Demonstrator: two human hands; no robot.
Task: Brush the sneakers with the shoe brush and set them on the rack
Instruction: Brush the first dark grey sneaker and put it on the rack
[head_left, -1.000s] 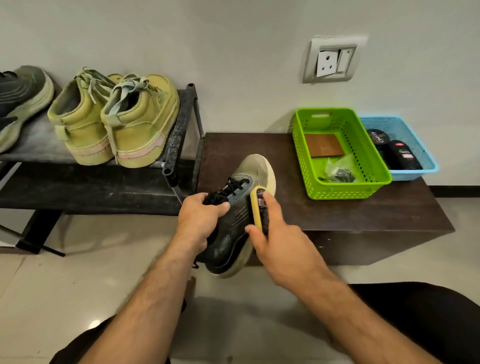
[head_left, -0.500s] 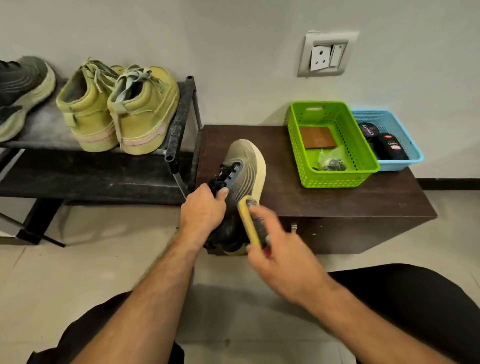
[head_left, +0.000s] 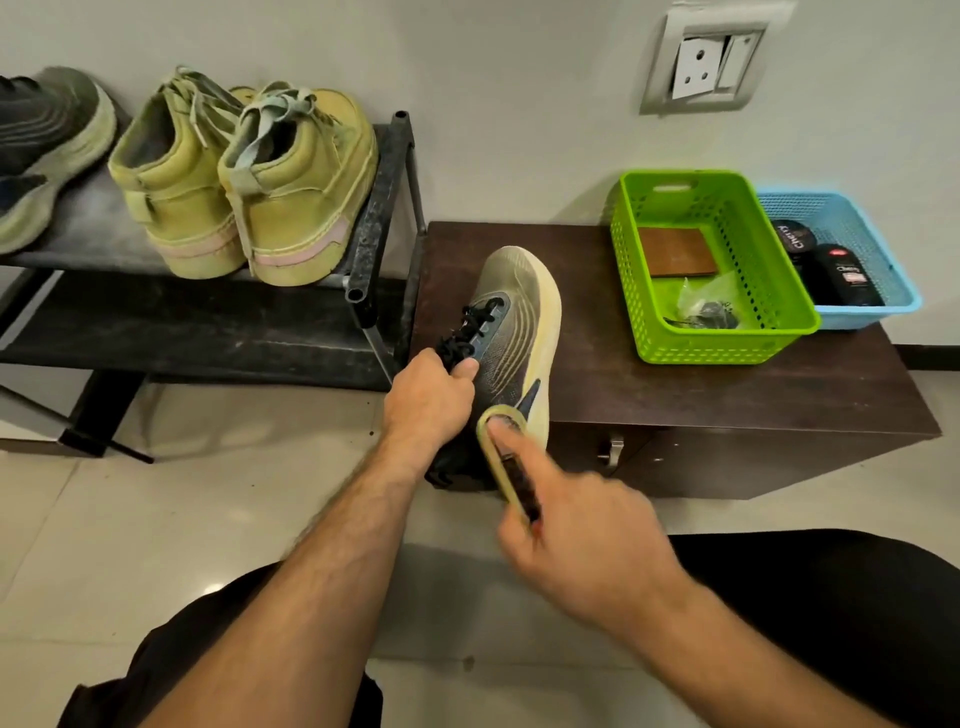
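Left hand (head_left: 431, 400) grips the dark sneaker (head_left: 511, 332) at the laces, toe up, over the worktop's (head_left: 727, 395) front-left corner. Right hand (head_left: 576, 540) closed around the shoe brush (head_left: 506, 457), bristles against the sneaker's heel side (motion-blurred). Olive pair (head_left: 244, 182) sits at the rack's (head_left: 374, 218) right end, matching dark sneaker (head_left: 47, 150) at the left.

Both bare forearms are stretched forward. The left hand (head_left: 428, 397) is curled tight with thumb laid on top; the right hand (head_left: 582, 540) is closed too, index finger extended, slightly blurred.
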